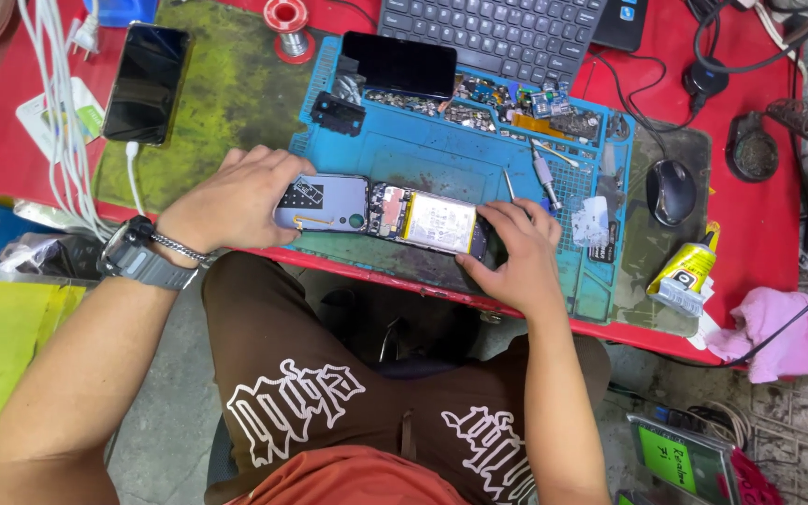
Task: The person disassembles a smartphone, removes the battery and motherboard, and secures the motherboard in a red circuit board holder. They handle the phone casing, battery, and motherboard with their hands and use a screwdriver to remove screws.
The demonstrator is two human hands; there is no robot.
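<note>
My left hand [240, 198] grips the left end of a grey-blue phone back cover [322, 203] lying on the blue repair mat [404, 154]. Right beside the cover lies the opened phone body [430, 223], its circuit board and pale battery facing up. My right hand [514, 257] holds the right end of this phone body, fingers curled over its edge. Cover and body touch end to end near the mat's front edge. A watch and a bracelet sit on my left wrist.
On the red table: a dark phone [146, 82] at the left, another phone [400, 64] on the mat's top, a keyboard [493, 33], a solder spool [287, 21], a mouse [671, 191], a yellow glue tube [685, 273], a pink cloth [778, 332], white cables [58, 112], small parts and tweezers [509, 184].
</note>
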